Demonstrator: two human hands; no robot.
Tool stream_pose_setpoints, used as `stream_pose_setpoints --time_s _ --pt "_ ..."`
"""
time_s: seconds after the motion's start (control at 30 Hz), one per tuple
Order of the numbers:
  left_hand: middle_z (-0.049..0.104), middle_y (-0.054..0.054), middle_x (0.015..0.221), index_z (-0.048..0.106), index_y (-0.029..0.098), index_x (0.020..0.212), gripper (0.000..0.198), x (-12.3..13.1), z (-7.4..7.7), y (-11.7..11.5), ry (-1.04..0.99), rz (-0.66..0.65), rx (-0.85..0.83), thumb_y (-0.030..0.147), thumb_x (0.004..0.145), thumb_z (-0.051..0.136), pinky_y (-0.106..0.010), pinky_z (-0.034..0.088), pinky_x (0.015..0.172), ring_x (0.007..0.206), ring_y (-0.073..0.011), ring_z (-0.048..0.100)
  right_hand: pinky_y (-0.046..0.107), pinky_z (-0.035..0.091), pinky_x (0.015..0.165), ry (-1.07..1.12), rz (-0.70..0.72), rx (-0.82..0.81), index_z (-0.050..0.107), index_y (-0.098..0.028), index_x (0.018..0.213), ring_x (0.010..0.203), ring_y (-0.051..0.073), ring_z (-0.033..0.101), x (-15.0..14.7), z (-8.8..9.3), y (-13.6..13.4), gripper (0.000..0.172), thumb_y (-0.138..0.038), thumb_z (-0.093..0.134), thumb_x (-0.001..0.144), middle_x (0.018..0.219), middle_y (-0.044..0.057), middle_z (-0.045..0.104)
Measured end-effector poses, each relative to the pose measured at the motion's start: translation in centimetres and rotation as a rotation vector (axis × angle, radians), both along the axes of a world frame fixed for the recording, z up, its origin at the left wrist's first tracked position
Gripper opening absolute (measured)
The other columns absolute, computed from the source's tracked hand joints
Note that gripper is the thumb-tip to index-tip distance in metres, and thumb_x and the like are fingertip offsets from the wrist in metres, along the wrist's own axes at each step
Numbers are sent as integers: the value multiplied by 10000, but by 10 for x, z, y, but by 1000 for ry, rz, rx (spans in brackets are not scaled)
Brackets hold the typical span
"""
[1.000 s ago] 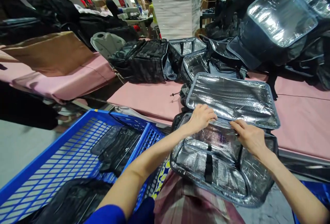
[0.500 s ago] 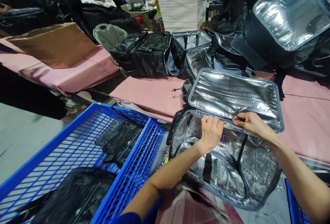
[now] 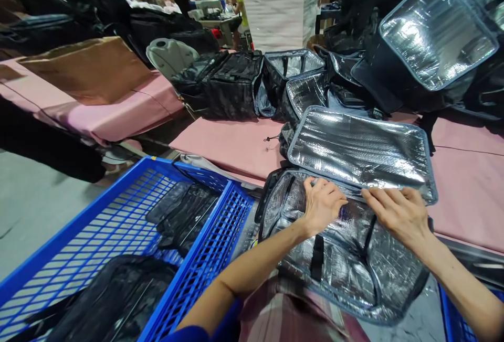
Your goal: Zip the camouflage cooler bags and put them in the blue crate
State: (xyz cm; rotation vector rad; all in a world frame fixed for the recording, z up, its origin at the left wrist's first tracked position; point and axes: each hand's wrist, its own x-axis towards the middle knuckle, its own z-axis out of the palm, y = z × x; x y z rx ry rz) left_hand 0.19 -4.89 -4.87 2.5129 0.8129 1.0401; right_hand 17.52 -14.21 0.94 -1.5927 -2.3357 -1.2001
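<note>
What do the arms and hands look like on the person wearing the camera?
The left arm has a blue sleeve that ends above the elbow, so the forearm is bare. The right arm shows no sleeve in this picture. The left hand and right hand have no gloves, and I can't see a watch on either wrist.

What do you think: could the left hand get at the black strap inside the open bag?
Probably yes. The left hand is near the far edge of the open bag, close to the silver lid; the black strap shows uncovered on the near side, with nothing visibly in between.
</note>
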Motion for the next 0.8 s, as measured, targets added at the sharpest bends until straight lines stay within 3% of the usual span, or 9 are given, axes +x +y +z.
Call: stream_pose_setpoints --time_s 0.13,0.3,0.43,0.5,0.6,0.7,0.8 --pt "642 26 770 659 217 703 190 1 1 0 0 -16 -19 273 862 570 -409 199 915 860 -149 477 302 265 612 -65 73 64 622 -169 960 655 123 452 -7 3 9 166 -78 545 845 828 -6 668" --pt "657 12 798 669 216 718 222 -8 3 3 75 -80 -16 283 885 540 -415 203 909 888 -163 474 311 261 621 -9 27 49 631 -155 943 668 146 451 -7 -3 8 135 -101 579 831 777 6 651" --pt "661 -1 945 679 236 888 293 -36 17 17 154 -195 106 498 838 558 -388 243 857 906 -172 485 317 268 646 51 -48 23 639 -170 934 698 148 470 -4 -9 8 141 -99 559 842 796 11 656" --pt "641 -21 1013 654 235 986 348 -48 26 29 171 -134 162 527 827 551 -375 258 827 921 -181 481 318 276 661 58 -55 15 639 -174 945 717 149 480 -3 -10 9 155 -94 548 847 825 11 664" --pt "626 -29 1030 638 232 1016 218 -51 33 49 243 -52 193 371 890 527 -357 272 799 933 -181 472 316 284 663 48 -15 20 636 -169 969 735 149 491 -3 -10 11 164 -96 548 851 873 7 677" --pt "638 -18 947 667 221 916 216 -41 39 66 332 -78 117 295 920 465 -330 298 762 869 -171 471 310 285 659 28 37 54 634 -171 981 744 142 498 -5 -8 12 173 -96 574 838 903 4 684" --pt "642 -5 802 691 212 771 243 -27 52 80 429 -134 -93 239 884 477 -300 331 733 807 -168 486 311 280 662 -6 27 71 630 -177 995 730 138 492 -5 -5 15 198 -79 563 837 913 4 684"
